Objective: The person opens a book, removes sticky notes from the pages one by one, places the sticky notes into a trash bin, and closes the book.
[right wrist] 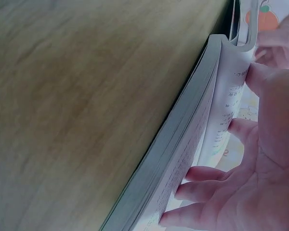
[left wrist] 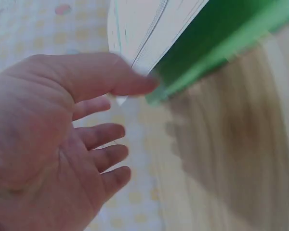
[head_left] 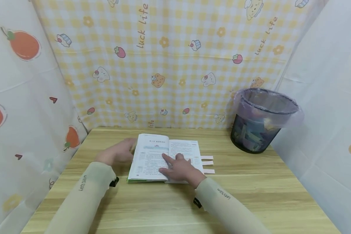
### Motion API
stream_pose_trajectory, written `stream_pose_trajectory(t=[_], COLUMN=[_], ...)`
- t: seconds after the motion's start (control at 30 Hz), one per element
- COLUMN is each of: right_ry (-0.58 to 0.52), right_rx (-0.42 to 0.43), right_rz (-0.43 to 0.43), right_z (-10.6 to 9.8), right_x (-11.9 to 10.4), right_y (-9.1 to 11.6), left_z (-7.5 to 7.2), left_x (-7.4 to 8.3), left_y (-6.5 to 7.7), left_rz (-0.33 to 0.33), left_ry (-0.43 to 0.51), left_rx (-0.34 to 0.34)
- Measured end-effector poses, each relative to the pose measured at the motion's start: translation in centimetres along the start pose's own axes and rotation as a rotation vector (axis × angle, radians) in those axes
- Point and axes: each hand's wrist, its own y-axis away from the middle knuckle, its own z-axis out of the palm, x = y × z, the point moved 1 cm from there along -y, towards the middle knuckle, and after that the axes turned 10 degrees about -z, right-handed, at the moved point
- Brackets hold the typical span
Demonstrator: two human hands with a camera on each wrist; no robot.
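An open book lies on the wooden table, its printed pages face up. Pink paper tabs stick out past its right edge. My right hand spreads over the middle and the right page, and in the right wrist view its fingertips press on the paper. At the book's left edge is my left hand, fingers loosely extended. The left wrist view has the left thumb right at the page edges, beside the green cover, with nothing gripped.
A dark waste bin with a translucent purple liner stands at the table's back right, scraps inside it. A yellow checked curtain hangs behind the table. White patterned sheets close off both sides.
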Motion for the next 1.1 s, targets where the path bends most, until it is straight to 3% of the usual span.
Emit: stream_pose_trajectory(t=[0.13, 0.27, 0.37, 0.6, 1.1], right_ry=[0.004, 0.027, 0.055, 0.089, 0.087], right_rx=[0.002, 0.008, 0.021, 0.025, 0.031], right_rz=[-0.010, -0.035, -0.043, -0.039, -0.051], right_z=[0.1, 0.3, 0.4, 0.6, 0.8], right_x=[0.1, 0.1, 0.1, 0.1, 0.4], right_y=[0.0, -0.1, -0.2, -0.3, -0.1], left_z=[0.5, 2.4, 3.9, 5.6, 6.1], left_x=[2.9, 5.3, 6.2, 6.5, 6.4], left_y=[0.0, -0.7, -1.4, -2.5, -3.0], left_rz=[0.009, 0.059, 0.091, 0.097, 0.040], left_ry=[-0.034, -0.060, -0.095, -0.089, -0.094], left_rx=[0.016, -0.049, -0.097, -0.133, -0.204])
